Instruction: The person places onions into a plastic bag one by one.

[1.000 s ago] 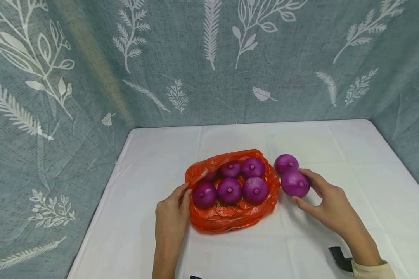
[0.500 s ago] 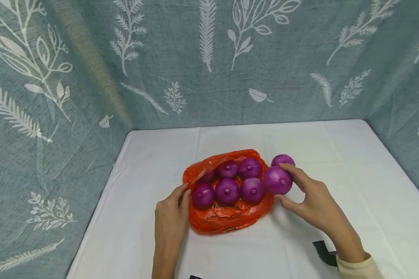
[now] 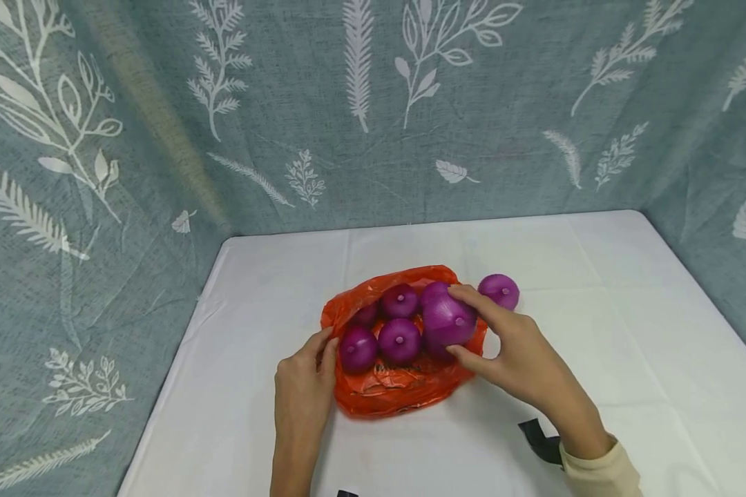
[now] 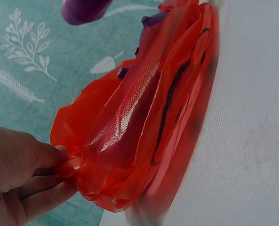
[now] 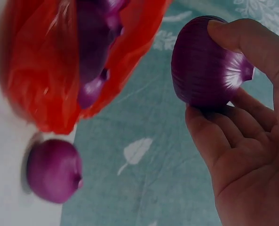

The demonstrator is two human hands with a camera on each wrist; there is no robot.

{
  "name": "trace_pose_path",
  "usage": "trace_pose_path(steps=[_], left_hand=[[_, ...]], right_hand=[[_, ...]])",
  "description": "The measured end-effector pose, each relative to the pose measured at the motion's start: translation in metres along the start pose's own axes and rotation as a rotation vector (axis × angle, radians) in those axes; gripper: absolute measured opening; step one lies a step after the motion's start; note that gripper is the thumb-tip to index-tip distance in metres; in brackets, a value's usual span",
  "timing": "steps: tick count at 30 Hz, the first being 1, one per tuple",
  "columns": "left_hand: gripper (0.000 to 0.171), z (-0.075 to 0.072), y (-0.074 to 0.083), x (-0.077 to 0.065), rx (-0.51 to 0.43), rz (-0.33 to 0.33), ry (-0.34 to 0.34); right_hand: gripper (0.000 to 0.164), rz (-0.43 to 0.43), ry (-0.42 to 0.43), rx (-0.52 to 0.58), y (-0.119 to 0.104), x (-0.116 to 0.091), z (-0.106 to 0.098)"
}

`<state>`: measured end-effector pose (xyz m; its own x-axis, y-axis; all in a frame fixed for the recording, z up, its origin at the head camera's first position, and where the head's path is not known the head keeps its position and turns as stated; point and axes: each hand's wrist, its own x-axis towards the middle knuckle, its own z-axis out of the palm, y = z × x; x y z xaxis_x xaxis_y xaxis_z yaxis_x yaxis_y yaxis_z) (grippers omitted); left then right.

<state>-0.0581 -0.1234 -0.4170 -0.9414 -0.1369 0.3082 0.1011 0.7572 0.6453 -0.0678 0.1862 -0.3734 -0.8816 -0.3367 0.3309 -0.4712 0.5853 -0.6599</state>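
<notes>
An orange-red plastic bag point(image 3: 391, 400) lies on the table with its mouth spread, and several purple onions point(image 3: 400, 341) sit inside it. At the bag's left edge my left hand point(image 3: 304, 386) pinches the plastic between thumb and fingers; the left wrist view shows the gathered film point(image 4: 68, 165) there. Above the right part of the bag, my right hand point(image 3: 522, 352) holds one onion point(image 3: 450, 320) between thumb and fingers, partly covering the onions below. The right wrist view shows this onion point(image 5: 205, 63) raised clear of the bag.
One loose onion point(image 3: 499, 292) rests on the white tabletop point(image 3: 597, 310) just right of the bag. Green leaf-patterned cloth point(image 3: 323, 103) hangs behind and at both sides. A black strap piece point(image 3: 539, 440) sits by the right sleeve point(image 3: 599, 469).
My right hand has carried its onion leftward from beside the loose onion to over the bag. My left hand keeps its pinch on the bag's edge.
</notes>
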Motion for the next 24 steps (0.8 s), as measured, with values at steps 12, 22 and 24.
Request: trace_pose_path(steps=[12, 22, 24], left_hand=[[0.028, 0.001, 0.001, 0.001, 0.004, 0.005, 0.007], [0.028, 0.001, 0.0, 0.002, -0.003, 0.016, 0.011], [0.029, 0.001, -0.001, 0.002, -0.003, 0.017, 0.012]], right_hand=[[0.079, -0.024, -0.086, 0.087, -0.022, 0.014, 0.024], [0.081, -0.024, -0.208, 0.032, -0.03, 0.018, 0.058], [0.08, -0.028, -0.227, 0.032, -0.031, 0.018, 0.065]])
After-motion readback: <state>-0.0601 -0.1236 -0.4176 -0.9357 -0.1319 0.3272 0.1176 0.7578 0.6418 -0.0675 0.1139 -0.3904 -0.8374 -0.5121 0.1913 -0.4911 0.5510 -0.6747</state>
